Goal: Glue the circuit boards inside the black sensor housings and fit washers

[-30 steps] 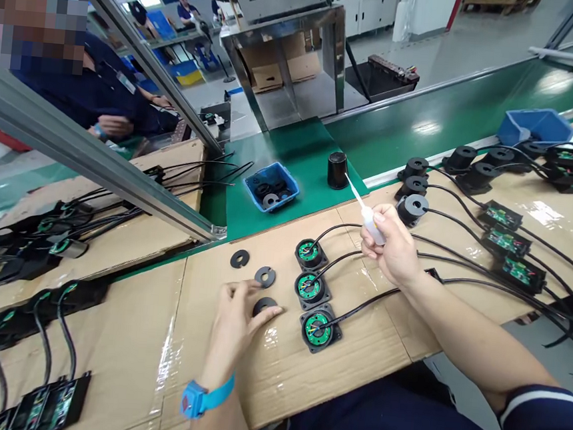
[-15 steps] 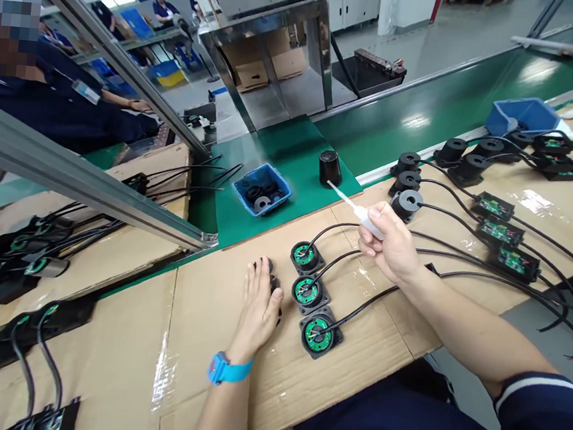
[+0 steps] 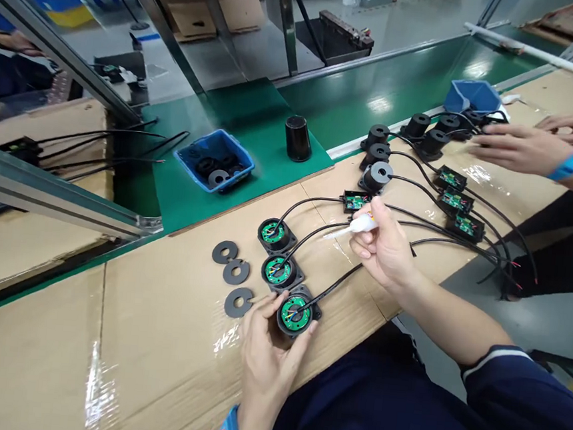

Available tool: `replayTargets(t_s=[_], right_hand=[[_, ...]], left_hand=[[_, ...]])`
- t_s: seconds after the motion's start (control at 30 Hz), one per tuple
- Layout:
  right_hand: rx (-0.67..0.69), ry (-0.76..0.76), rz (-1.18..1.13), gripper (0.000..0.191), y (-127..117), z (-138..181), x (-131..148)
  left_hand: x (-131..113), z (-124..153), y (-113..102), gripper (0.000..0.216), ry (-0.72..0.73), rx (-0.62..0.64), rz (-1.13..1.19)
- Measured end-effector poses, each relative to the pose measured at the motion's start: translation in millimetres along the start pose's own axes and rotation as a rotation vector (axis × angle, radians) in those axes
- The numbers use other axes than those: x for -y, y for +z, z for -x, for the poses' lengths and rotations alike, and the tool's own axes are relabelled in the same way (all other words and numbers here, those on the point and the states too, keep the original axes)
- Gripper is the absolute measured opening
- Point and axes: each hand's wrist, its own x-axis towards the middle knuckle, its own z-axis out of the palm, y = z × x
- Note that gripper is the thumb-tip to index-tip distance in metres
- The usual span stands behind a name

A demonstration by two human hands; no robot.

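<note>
My left hand (image 3: 266, 360) has its thumb and fingers around the nearest black round housing (image 3: 284, 326), which holds a green circuit board with small coloured wires. Two similar housings, a middle one (image 3: 278, 270) and a far one (image 3: 273, 232), stand in a row behind it, each with a black cable. In my right hand (image 3: 388, 254) is a white glue bottle (image 3: 364, 224), its thin nozzle pointing left above the cables. Left of the row lie three flat black notched rings, one of them being the near ring (image 3: 235, 302).
A blue bin (image 3: 189, 178) of black parts and a black cup (image 3: 298, 139) stand on the green surface. Cabled housings (image 3: 377, 177) and small circuit boxes (image 3: 467, 226) lie to the right. Another person's hands (image 3: 523, 149) work near a second blue bin (image 3: 472, 96).
My left hand has left the black rings, now uncovered, and moved right onto the nearest housing. The glue bottle's nozzle has moved away from the black cup. Another person's hands have appeared at right.
</note>
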Motion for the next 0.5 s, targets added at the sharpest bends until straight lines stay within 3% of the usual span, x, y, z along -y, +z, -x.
replayTargets(t_s=[0.13, 0.3, 0.5], right_hand=[[-0.007, 0.001, 0.0, 0.056, -2.9, 16.2, -6.6], [-0.011, -0.005, 0.028, 0.056, -1.9, 31.0, -10.2], [0.147, -0.283, 0.182, 0.043, -5.5, 48.0, -16.2]], left_hand=[[-9.1, 1.5, -3.1, 0.053, 0.066, -0.012, 0.059], [-30.2, 4.2, -14.7, 0.056, 0.197, -0.054, -0.125], [-41.6, 6.3, -20.0, 0.061, 0.282, -0.083, -0.228]])
